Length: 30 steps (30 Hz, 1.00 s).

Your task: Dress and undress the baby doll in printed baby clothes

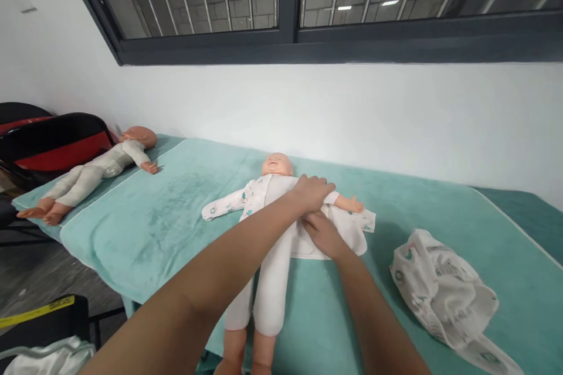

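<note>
A baby doll with a white cloth body lies on its back, head toward the wall. A white printed baby shirt is under it, one sleeve over the arm at the left; the right half is spread open beneath the other arm, whose plastic hand is bare. My left hand is closed over the upper part of that arm, beside the chest. Just below it, my right hand is bent against the doll's side above the open shirt half; its fingertips are hidden.
A crumpled white printed garment lies on the green table cover at the right. Another doll lies at the far left edge, near black and red chairs. A white wall with a barred window stands behind.
</note>
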Available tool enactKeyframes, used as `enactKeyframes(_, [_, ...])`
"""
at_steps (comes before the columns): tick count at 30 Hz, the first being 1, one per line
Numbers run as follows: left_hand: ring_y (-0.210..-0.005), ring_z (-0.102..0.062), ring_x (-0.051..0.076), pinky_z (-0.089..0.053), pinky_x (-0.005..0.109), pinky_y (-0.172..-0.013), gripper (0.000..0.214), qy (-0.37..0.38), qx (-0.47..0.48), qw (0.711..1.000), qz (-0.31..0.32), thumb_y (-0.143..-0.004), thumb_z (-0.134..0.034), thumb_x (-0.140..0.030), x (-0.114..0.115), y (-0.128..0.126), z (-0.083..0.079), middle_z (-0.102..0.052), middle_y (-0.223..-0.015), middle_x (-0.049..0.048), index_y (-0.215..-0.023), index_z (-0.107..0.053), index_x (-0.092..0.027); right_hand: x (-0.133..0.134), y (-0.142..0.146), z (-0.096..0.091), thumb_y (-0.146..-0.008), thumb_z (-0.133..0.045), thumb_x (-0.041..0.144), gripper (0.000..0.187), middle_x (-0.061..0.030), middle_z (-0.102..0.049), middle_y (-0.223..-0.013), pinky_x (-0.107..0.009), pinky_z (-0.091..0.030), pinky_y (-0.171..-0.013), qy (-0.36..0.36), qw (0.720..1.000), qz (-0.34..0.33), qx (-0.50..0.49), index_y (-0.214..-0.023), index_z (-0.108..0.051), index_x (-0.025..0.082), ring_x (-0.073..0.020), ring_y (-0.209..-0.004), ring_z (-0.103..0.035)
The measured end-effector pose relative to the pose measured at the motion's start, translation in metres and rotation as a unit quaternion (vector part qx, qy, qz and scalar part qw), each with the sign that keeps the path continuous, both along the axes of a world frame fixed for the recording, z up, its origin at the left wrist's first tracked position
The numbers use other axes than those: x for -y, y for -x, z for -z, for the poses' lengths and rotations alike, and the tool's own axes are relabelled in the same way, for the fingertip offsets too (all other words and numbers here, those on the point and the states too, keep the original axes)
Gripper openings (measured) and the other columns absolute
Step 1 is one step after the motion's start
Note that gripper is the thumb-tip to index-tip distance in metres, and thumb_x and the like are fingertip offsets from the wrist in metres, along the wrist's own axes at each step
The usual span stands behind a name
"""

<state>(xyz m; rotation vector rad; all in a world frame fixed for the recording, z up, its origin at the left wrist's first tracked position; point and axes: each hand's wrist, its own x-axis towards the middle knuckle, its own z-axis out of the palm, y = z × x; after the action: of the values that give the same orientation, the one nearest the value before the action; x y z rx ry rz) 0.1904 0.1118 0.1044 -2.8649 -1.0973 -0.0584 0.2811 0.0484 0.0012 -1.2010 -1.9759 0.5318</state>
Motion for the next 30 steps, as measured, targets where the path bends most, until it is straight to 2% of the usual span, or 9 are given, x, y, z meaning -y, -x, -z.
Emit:
enactKeyframes(4, [-0.099, -0.060, 0.028, -0.044, 0.039, -0.078, 0.026, -0.017, -0.007, 1.000, 0.000, -0.086, -0.050, -0.018, -0.006, 0.007, -0.001, -0.063, -0.110, 0.0118, -0.111, -0.054, -0.017, -0.003, -0.018, -0.006, -0.085, -0.046, 0.016, 0.029, -0.0132, -0.066, -0.110, -0.044, -0.043, -0.093, -0.011, 0.981, 0.169, 0.091, -0.107, -0.065, 0.019, -0.0301, -0.109, -0.056])
enactKeyframes(7, [-0.099, -0.059, 0.028, -0.042, 0.040, -0.078, 0.029, -0.041, -0.027, 0.999, 0.018, -0.084, -0.045, -0.008, -0.007, 0.021, -0.007, -0.063, -0.109, 0.0124, -0.111, -0.054, -0.016, -0.004, -0.039, -0.012, -0.087, -0.048, 0.022, 0.029, -0.0185, -0.064, -0.109, -0.042, -0.043, -0.085, 0.047, 0.924, 0.358, 0.124, -0.110, -0.063, 0.014, -0.0326, -0.105, -0.057])
enactKeyframes(9, [-0.099, -0.058, 0.028, -0.041, 0.039, -0.077, 0.031, -0.069, -0.065, 0.995, 0.032, -0.083, -0.045, -0.004, -0.008, 0.029, -0.012, -0.063, -0.107, 0.0123, -0.109, -0.055, -0.017, -0.003, -0.050, -0.015, -0.088, -0.050, 0.028, 0.024, -0.0171, -0.065, -0.103, -0.038, -0.042, -0.078, 0.107, 0.901, 0.401, 0.124, -0.102, -0.064, 0.016, -0.0305, -0.096, -0.060])
enactKeyframes(11, [-0.098, -0.058, 0.028, -0.040, 0.039, -0.077, 0.032, -0.097, -0.111, 0.988, 0.035, -0.082, -0.048, -0.004, -0.009, 0.035, -0.018, -0.063, -0.107, 0.0127, -0.110, -0.056, -0.018, -0.001, -0.056, -0.017, -0.086, -0.054, 0.035, 0.018, -0.0110, -0.065, -0.089, -0.035, -0.039, -0.071, 0.158, 0.901, 0.396, 0.085, -0.089, -0.064, 0.020, -0.0267, -0.084, -0.060])
enactKeyframes(14, [-0.100, -0.057, 0.029, -0.039, 0.040, -0.079, 0.039, -0.108, -0.166, 0.980, 0.015, -0.077, -0.056, -0.003, -0.010, 0.039, -0.026, -0.064, -0.110, 0.0134, -0.113, -0.057, -0.019, 0.001, -0.060, -0.020, -0.077, -0.065, 0.041, 0.021, -0.0019, -0.058, -0.067, -0.030, -0.037, -0.066, 0.159, 0.908, 0.366, -0.126, -0.070, -0.058, 0.023, -0.0216, -0.073, -0.056])
enactKeyframes(18, [-0.105, -0.055, 0.031, -0.037, 0.044, -0.085, 0.045, -0.084, -0.187, 0.978, -0.040, -0.072, -0.064, -0.004, -0.014, 0.034, -0.028, -0.065, -0.113, 0.0141, -0.114, -0.061, -0.020, 0.005, -0.062, -0.030, -0.075, -0.064, 0.053, 0.032, 0.0029, -0.054, -0.062, -0.027, -0.041, -0.058, 0.136, 0.875, 0.302, -0.352, -0.071, -0.053, 0.023, -0.0161, -0.062, -0.051])
enactKeyframes(25, [-0.109, -0.053, 0.036, -0.032, 0.053, -0.093, 0.035, -0.043, -0.135, 0.988, -0.063, -0.072, -0.066, -0.008, -0.009, 0.013, 0.000, -0.066, -0.110, 0.0152, -0.106, -0.066, -0.018, 0.009, -0.058, -0.041, -0.061, -0.084, 0.044, 0.039, 0.0057, -0.055, -0.062, -0.024, -0.045, -0.054, 0.154, 0.743, 0.174, -0.627, -0.072, -0.055, 0.020, -0.0112, -0.056, -0.052])
enactKeyframes(27, [-0.110, -0.053, 0.033, -0.033, 0.052, -0.095, 0.033, -0.020, -0.095, 0.994, -0.052, -0.076, -0.061, -0.007, -0.004, 0.009, 0.010, -0.065, -0.111, 0.0144, -0.107, -0.064, -0.018, 0.009, -0.055, -0.041, -0.064, -0.082, 0.046, 0.037, 0.0042, -0.060, -0.066, -0.026, -0.048, -0.059, 0.145, 0.747, 0.166, -0.627, -0.075, -0.058, 0.020, -0.0128, -0.060, -0.056])
enactKeyframes(30, [-0.112, -0.054, 0.031, -0.036, 0.050, -0.098, 0.036, 0.020, -0.011, 0.998, -0.050, -0.079, -0.060, -0.012, 0.000, 0.006, 0.020, -0.061, -0.119, 0.0156, -0.115, -0.058, -0.015, 0.012, -0.047, -0.045, -0.069, -0.078, 0.048, 0.037, -0.0007, -0.070, -0.083, -0.032, -0.053, -0.070, 0.166, 0.795, 0.109, -0.573, -0.090, -0.064, 0.021, -0.0194, -0.076, -0.065])
